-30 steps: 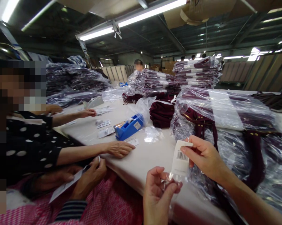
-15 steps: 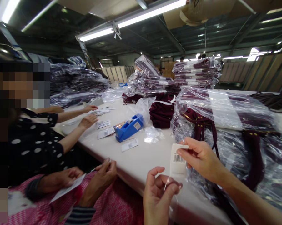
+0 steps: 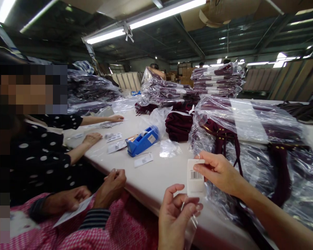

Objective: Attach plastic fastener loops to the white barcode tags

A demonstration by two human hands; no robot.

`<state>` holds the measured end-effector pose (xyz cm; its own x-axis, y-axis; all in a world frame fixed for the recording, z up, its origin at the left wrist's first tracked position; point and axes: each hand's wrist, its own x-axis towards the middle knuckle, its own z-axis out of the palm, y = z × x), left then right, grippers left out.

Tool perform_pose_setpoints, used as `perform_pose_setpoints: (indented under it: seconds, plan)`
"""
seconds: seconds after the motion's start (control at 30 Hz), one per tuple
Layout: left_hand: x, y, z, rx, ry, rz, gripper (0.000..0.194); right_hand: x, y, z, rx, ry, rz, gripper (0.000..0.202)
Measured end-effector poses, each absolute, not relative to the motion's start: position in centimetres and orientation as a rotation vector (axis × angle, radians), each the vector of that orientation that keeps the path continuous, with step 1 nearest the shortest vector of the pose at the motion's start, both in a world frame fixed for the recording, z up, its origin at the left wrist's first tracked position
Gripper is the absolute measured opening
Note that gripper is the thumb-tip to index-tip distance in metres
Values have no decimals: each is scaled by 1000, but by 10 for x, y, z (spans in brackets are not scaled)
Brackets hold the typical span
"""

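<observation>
Between the thumb and fingers of my right hand (image 3: 219,172) is a white tag (image 3: 195,178) with a barcode, held upright over the table's front edge. Just below and to the left of it, my left hand (image 3: 176,215) pinches a thin clear plastic piece (image 3: 191,225), which hangs down beneath the fingers. The two hands are close but apart. Bagged maroon garments (image 3: 250,121) lie behind and right of my right hand.
A blue tape dispenser (image 3: 143,140) stands on the white table (image 3: 156,177), near loose tags (image 3: 143,160) and a folded maroon stack (image 3: 178,125). At the left, one person reaches over the table; another person's hands (image 3: 111,185) are near its edge.
The neighbouring person in polka dots has stretched one arm further across the table and drawn the other hand back left. My hands and the tag have barely moved.
</observation>
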<state>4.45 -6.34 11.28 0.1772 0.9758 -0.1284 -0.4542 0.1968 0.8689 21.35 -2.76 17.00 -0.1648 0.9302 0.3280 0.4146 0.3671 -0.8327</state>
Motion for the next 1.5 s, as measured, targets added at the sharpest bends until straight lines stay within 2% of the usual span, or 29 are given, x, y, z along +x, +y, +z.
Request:
perform_pose_setpoints:
  seconds: [0.4, 0.53, 0.73, 0.83, 0.9, 0.97, 1.03, 1.07, 1.17, 1.3, 1.37, 1.5]
  plan:
    - [44, -64, 114, 779, 759, 1082, 46, 214, -22, 174, -1110, -1884, 540, 17]
    - [44, -66, 116, 775, 755, 1019, 39, 211, -26, 171, -1123, -1859, 529, 17]
    - [43, -65, 119, 813, 834, 976, 26, 197, -39, 159, -1222, -1732, 641, 19]
    - [38, -64, 118, 889, 922, 953, 26, 202, -47, 160, -1341, -1730, 717, 19]
    - [32, -63, 117, 934, 946, 905, 26, 211, -54, 169, -1532, -1813, 517, 25]
    - [27, -62, 118, 985, 964, 825, 27, 218, -63, 182, -1710, -1842, 81, 31]
    - [23, -63, 119, 1068, 979, 738, 27, 218, -71, 194, -1649, -1925, -253, 29]
    - [21, -64, 121, 1123, 981, 705, 28, 216, -74, 198, -1531, -2060, -312, 26]
    - [18, -68, 124, 1274, 946, 623, 27, 203, -77, 200, -1208, -2507, -200, 20]
    - [14, -67, 121, 1254, 890, 573, 19, 201, -69, 191, -1317, -2748, 112, 16]
    - [11, -64, 116, 1162, 829, 653, 16, 211, -62, 187, -1418, -2658, 226, 18]
    - [9, -55, 108, 968, 754, 862, 34, 237, -49, 181, -1517, -2198, 560, 26]
